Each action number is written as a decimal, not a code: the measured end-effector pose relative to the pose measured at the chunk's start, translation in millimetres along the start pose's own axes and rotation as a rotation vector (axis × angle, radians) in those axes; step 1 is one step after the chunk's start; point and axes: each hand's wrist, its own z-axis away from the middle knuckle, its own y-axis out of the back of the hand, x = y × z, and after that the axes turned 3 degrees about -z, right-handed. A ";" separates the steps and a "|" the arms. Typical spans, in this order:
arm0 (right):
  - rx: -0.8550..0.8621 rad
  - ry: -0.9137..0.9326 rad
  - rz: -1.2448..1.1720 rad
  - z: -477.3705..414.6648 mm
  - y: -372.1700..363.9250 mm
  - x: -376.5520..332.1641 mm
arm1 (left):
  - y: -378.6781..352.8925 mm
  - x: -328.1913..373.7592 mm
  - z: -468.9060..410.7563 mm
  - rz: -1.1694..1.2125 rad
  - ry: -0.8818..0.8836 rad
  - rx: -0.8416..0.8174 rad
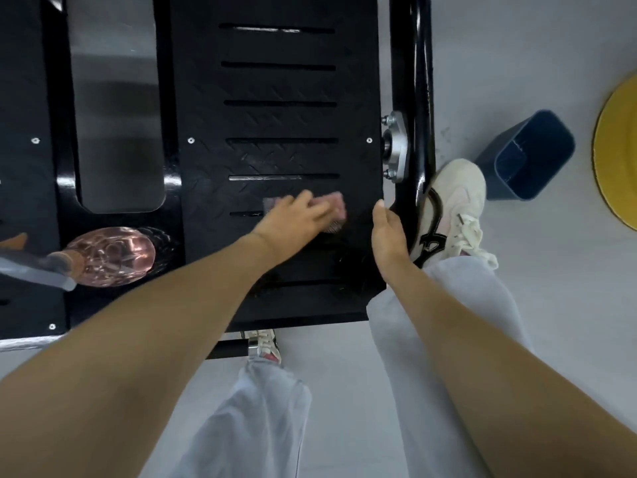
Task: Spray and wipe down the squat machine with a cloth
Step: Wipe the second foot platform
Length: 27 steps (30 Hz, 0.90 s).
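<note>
- Head view, nearest first: both forearms reach down and forward over pale trouser legs, with one shoe (265, 343) tucked under the near edge of the black footplate (282, 122) and the other shoe (455, 208) planted on the floor just right of the machine's side rail (422, 81)
- The right hand (387, 232) hangs at the footplate's right edge, fingers together and loosely curled, holding nothing; whether it touches the plate I cannot tell
- The left hand (293, 217) lies flat, fingers pressed together on top of a pinkish cloth (336, 210), which shows blurred beyond and right of the fingertips, pinned against the tread between two slots
- The relation that matters: the plate's long axis runs away from the person, and nearly all its unwiped-looking length lies ahead of the left hand, so the next strokes would likely go forward, slot by slot
- The left hand is the one on the job; the right is free for bracing
- To the left, a pink-tinted spray bottle (110, 255) lies on the machine, well apart from the cloth and nearer the left arm
- Farther right on the floor stand a blue bin (527, 157) and a yellow disc (617, 160)
</note>
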 end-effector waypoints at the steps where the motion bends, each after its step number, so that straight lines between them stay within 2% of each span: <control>1: -0.021 0.009 0.039 3.0 -2.2 2.8 | -8.7 -14.3 12.2 0.028 0.129 -0.007; 4: -0.046 -0.013 0.150 5.3 -3.9 4.7 | -31.3 -44.6 47.0 0.212 0.573 -0.029; 6: -0.030 0.007 0.247 2.0 -4.1 6.3 | -38.6 -50.2 59.6 0.317 0.752 -0.026; 8: -0.003 0.022 0.289 1.0 -3.8 6.4 | -38.5 -43.2 62.8 0.330 0.763 -0.028; 9: 0.007 0.025 0.280 0.8 -5.5 5.8 | -40.1 -37.8 63.3 0.305 0.700 -0.015; 13: 0.045 -0.006 0.200 -1.4 -13.6 -1.5 | -46.9 -34.5 72.8 0.073 0.298 -0.033; 15: 0.043 -0.021 0.199 -2.7 -16.8 -6.4 | -53.4 -50.0 83.2 0.086 0.383 -0.055; 18: 0.033 -0.038 0.235 -6.1 -17.8 -6.6 | -58.4 -69.5 94.3 0.386 0.864 -0.013; 20: 0.043 -0.040 0.258 -7.9 -18.9 -4.4 | -61.1 -76.0 90.3 0.518 1.080 -0.007; 22: 0.049 -0.034 0.283 -7.1 -21.4 -1.0 | -63.1 -72.9 83.7 0.502 1.094 -0.022; 25: 0.048 -0.020 0.302 -1.5 -22.4 4.3 | -72.2 -62.1 86.6 0.396 0.937 -0.036; 27: 0.040 -0.007 0.322 -0.7 -22.6 5.6 | -76.2 -69.1 97.4 0.408 0.902 -0.020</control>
